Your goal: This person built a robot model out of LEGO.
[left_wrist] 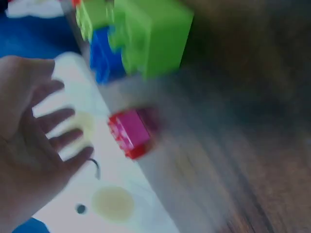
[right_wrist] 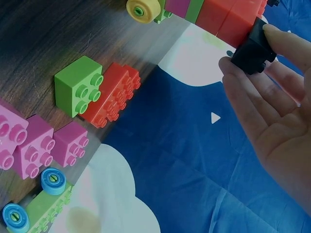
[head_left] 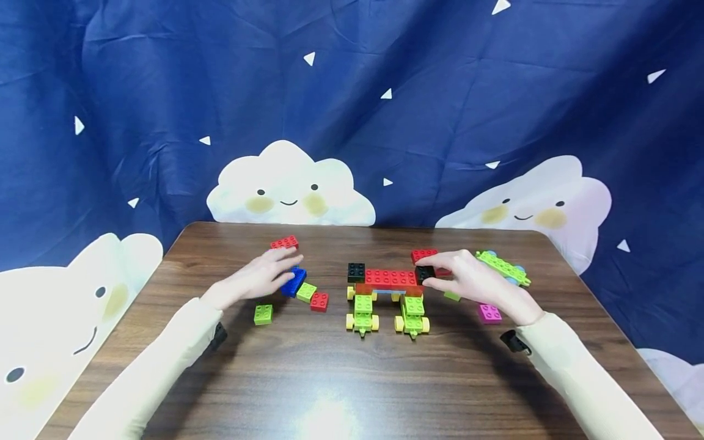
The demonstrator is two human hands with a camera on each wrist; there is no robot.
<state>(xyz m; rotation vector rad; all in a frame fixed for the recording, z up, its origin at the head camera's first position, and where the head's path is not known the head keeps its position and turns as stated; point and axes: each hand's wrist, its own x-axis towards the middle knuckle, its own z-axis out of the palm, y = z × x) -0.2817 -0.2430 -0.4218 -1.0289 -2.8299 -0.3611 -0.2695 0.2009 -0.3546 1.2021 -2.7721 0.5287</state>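
Observation:
My right hand point(head_left: 467, 278) pinches a black brick point(right_wrist: 253, 48) at the right end of a red brick row point(head_left: 392, 278). Another black brick point(head_left: 356, 272) sits at the row's left end. Beneath and in front of the row stand two lime wheeled bases point(head_left: 363, 315) with yellow wheels. On the left, my left hand point(head_left: 258, 278) hovers by a blue brick point(head_left: 295, 282), its fingers extended and holding nothing. The left wrist view shows those fingers spread apart, away from a green brick point(left_wrist: 167, 41) and a pink brick point(left_wrist: 132, 128).
Near the blue brick lie a lime brick point(head_left: 307, 292), a small red brick point(head_left: 319, 301) and another lime brick point(head_left: 263, 314). A red brick point(head_left: 285, 242) lies farther back. To the right are a lime base with blue wheels point(head_left: 503, 269) and a magenta brick point(head_left: 490, 313).

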